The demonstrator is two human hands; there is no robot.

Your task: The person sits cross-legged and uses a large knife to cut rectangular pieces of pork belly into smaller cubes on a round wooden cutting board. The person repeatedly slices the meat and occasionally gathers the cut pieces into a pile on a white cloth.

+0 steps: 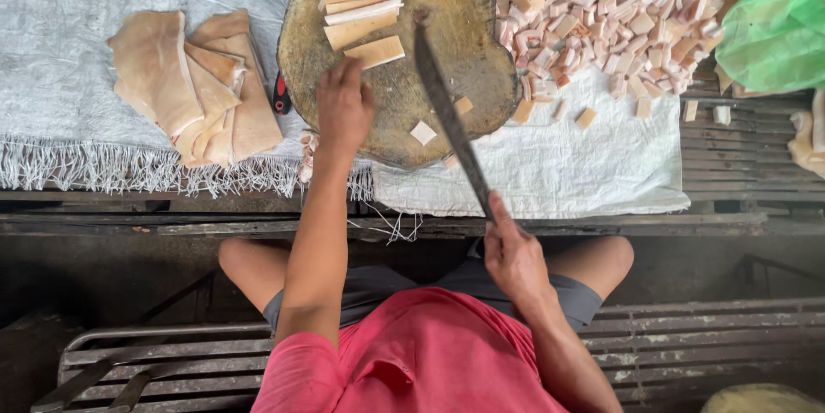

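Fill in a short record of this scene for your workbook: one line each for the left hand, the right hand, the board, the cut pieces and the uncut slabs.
left hand: open, fingertips near the closest strip
right hand: closed grip on the long knife, blade over the board
board: round wooden block bearing stacked strips
cut pieces: heap of small cubes right of the board, on white sacking
uncut slabs: pale sheets overlapping, left of the board

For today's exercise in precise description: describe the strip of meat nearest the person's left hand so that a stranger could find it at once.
Start at the round wooden chopping block in the middle of the bench. Near its top lies a row of pale cut strips. The one meant is the lowest strip, just above the fingertips of the left hand; it lies slightly apart from the others, while they sit packed side by side.
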